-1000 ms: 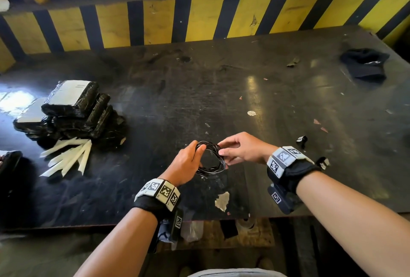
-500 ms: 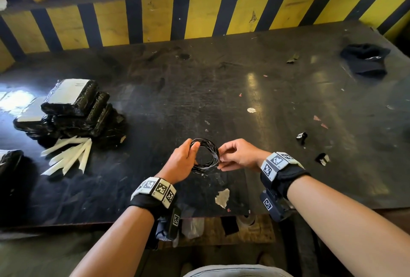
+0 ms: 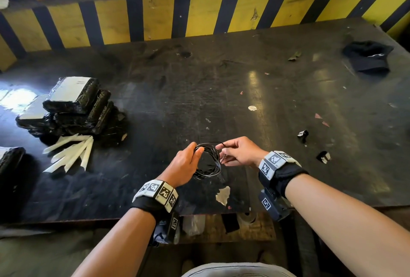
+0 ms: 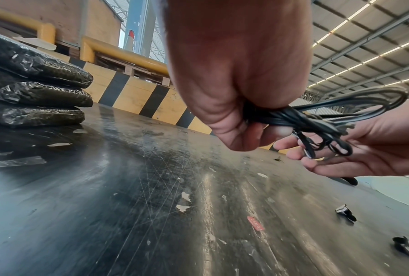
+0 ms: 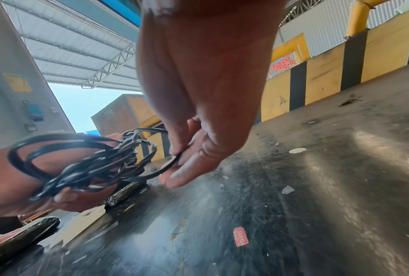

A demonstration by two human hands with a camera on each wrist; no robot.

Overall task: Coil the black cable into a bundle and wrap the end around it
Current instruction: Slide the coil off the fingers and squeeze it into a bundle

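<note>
The black cable (image 3: pixel 207 161) is wound into a small round ring of many loops. It is held up in the air just above the near edge of the dark table (image 3: pixel 244 90), between the two hands. The ring stands almost on its edge. From the head view its flat face turns toward the person, and its open middle shows the table behind it.

The left hand (image 3: pixel 185 165) has its fingers and thumb curled tight around the left side of the ring, squeezing all the loops together. In the left wrist view the loops (image 4: pixel 316 115) stick out to the right from that fist.

The right hand (image 3: pixel 240 151) pinches one thin strand, the loose end (image 3: pixel 218 143), between thumb and first finger. This strand arches over the top of the ring to the left hand. The other fingers of the right hand are spread loosely under the ring.

On the left of the table sits a pile of flat packs wrapped in shiny black plastic (image 3: pixel 73 108). What is inside them cannot be seen. White strips (image 3: pixel 71 152) lie beside the pile. A black cloth (image 3: pixel 368 56) lies at the far right.
</note>
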